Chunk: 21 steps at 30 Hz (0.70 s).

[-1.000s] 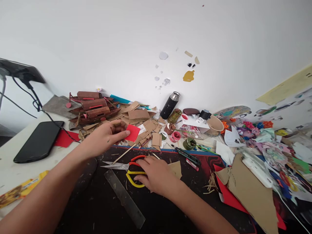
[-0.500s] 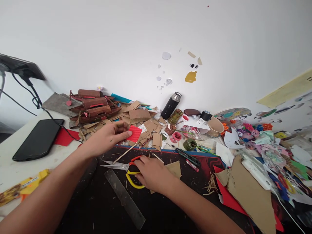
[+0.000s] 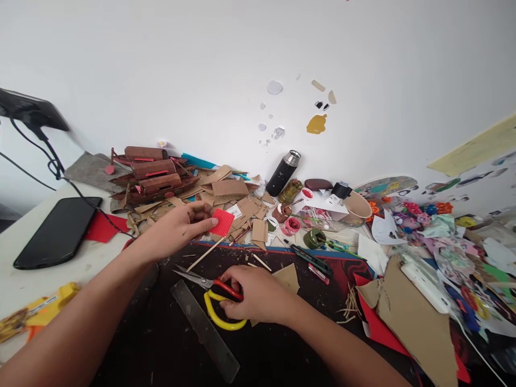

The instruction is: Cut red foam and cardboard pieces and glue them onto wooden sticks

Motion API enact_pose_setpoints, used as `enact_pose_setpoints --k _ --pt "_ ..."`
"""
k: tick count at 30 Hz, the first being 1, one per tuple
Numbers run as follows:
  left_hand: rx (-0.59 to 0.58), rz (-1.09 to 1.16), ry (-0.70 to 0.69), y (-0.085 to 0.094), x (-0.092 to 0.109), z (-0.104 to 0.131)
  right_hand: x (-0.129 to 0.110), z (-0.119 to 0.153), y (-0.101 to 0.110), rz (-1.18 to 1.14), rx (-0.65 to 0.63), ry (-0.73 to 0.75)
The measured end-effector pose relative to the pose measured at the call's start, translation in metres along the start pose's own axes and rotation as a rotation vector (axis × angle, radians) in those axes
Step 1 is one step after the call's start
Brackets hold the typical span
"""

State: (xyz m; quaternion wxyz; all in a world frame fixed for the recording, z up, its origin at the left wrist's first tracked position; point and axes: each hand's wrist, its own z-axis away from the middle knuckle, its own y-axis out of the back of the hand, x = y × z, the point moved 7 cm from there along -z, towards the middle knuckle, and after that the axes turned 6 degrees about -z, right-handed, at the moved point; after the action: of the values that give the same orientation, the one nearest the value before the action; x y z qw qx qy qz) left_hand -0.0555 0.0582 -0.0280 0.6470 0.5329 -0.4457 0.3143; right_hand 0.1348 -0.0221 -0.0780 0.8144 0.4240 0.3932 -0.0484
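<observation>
Between the thumb and fingers of my left hand (image 3: 187, 228) is a small red corrugated piece (image 3: 223, 222), held above the near edge of the clutter. A thin wooden stick (image 3: 206, 253) slants down from just below that piece. My right hand (image 3: 258, 293) grips the red and yellow handles of the scissors (image 3: 223, 305), whose blades point left and stand slightly apart. Under the scissors, a clear ruler (image 3: 205, 330) lies slanted on the dark mat (image 3: 282, 355).
Brown model boats (image 3: 157, 174) and cardboard scraps (image 3: 229, 188) lie at the back left. Paint jars (image 3: 314, 238), a black flask (image 3: 283, 173) and a cutter (image 3: 310, 259) sit beyond my right hand. A phone (image 3: 56, 231) lies left, cardboard (image 3: 415, 317) right.
My right hand has moved slightly toward me and to the right with the scissors, whose handles have swung lower. My left hand still holds the red piece in nearly the same place.
</observation>
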Motion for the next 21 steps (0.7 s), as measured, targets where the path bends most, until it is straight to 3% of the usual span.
enact_pose_setpoints --k 10,21 --pt "0.04 0.075 0.044 0.007 0.004 0.004 0.031 0.001 -0.033 -0.939 -0.115 -0.118" --pt "0.023 0.016 0.111 0.002 -0.002 0.002 0.043 0.002 -0.019 -1.279 0.066 -0.076"
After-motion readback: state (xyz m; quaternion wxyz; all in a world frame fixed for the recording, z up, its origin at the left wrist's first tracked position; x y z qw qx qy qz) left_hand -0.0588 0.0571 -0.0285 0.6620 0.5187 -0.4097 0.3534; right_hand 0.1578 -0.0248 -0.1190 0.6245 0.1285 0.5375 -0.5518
